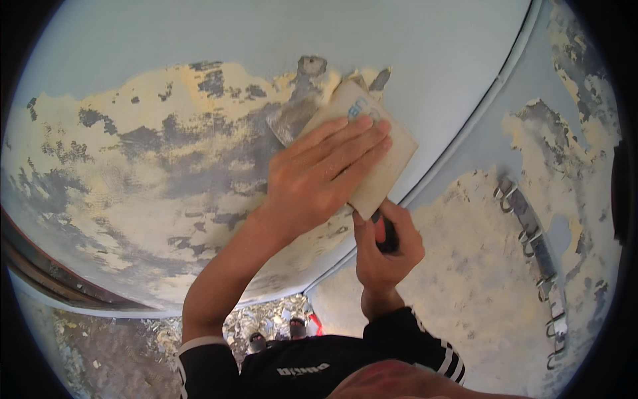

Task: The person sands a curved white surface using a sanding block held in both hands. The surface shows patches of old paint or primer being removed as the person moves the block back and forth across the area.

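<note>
My left hand (pixel 319 174) lies flat with its fingers stretched over a beige rectangular sheet or panel (pixel 394 159) that bears blue print. It presses the panel against a patchy wall (pixel 209 149), where light grey paint gives way to cream and dark grey areas. In my right hand (pixel 389 254) is a black and red tool handle (pixel 384 234), just under the panel's lower corner. How the handle joins the panel is hidden. A grey triangular flat piece (pixel 291 119) shows beside the panel's left edge; I cannot tell whether it is a blade.
A metal hook rail (pixel 536 254) with several hooks is fixed to the adjoining wall (pixel 463 259) at right. Paint chips (pixel 279 311) litter the floor around my shoes (pixel 297 328). Something red (pixel 315 324) lies near them. A brown recessed frame (pixel 70 284) runs along the lower left.
</note>
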`<control>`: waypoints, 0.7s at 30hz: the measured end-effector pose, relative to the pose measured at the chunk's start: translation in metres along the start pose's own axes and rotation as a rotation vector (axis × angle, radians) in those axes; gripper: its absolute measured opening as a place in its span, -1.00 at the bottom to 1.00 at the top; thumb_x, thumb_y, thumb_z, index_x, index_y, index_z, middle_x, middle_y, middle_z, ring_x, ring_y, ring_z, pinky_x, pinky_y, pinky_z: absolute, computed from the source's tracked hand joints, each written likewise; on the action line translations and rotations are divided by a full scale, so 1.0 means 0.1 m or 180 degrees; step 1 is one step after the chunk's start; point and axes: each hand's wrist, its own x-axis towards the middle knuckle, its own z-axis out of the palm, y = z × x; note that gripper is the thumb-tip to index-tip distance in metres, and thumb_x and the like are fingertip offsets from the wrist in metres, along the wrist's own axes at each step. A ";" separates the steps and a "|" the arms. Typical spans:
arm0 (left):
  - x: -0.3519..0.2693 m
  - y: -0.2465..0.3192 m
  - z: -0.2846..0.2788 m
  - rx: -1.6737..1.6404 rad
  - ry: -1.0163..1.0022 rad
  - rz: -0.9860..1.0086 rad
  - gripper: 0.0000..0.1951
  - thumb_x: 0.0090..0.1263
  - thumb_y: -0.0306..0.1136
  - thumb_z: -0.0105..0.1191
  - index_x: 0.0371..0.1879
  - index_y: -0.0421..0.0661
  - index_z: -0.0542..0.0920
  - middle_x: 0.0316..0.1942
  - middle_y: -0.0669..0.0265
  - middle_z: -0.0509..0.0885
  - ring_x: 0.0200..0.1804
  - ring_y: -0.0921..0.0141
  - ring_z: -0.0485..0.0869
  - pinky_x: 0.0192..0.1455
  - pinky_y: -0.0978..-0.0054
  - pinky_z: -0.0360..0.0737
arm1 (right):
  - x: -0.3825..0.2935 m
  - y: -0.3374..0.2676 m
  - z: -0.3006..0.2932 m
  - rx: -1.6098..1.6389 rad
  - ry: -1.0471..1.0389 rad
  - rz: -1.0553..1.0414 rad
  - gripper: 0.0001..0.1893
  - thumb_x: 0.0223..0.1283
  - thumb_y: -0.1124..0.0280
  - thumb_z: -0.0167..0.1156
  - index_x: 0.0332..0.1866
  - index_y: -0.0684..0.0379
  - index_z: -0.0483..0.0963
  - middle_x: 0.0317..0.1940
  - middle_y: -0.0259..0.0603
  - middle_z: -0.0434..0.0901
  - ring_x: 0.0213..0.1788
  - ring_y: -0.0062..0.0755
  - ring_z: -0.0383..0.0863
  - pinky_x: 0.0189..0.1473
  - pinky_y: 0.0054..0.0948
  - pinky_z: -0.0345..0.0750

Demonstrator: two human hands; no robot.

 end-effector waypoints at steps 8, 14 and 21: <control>0.01 0.00 0.01 -0.0064 0.0026 -0.0051 -0.69 0.18 -0.42 0.28 -0.07 -0.04 0.83 0.10 0.37 0.82 0.17 0.38 0.77 0.26 0.35 0.71 | 0.02 0.09 0.04 -0.0088 0.0100 -0.0299 -0.68 0.11 0.73 0.40 0.01 0.37 0.66 -0.48 -0.33 0.57 -0.46 -0.73 0.45 -0.38 -0.68 0.40; -0.17 0.02 0.05 -0.0024 -0.0168 0.0059 -0.68 0.17 -0.40 0.26 -0.07 -0.04 0.82 0.10 0.38 0.82 0.17 0.39 0.77 0.25 0.37 0.71 | -0.03 0.16 0.08 -0.0232 0.0108 -0.0144 -0.73 0.17 0.70 0.40 -0.01 0.38 0.65 -0.42 -0.34 0.62 -0.40 -0.75 0.44 -0.32 -0.71 0.39; 0.12 -0.15 -0.11 -0.0025 -0.0127 0.0046 -0.68 0.25 -0.43 0.22 0.00 -0.03 0.80 0.15 0.39 0.79 0.22 0.39 0.74 0.29 0.36 0.69 | 0.11 0.13 0.18 0.0011 0.0126 -0.0283 -0.70 0.18 0.71 0.38 0.03 0.35 0.65 -0.43 -0.33 0.65 -0.43 -0.77 0.48 -0.37 -0.70 0.41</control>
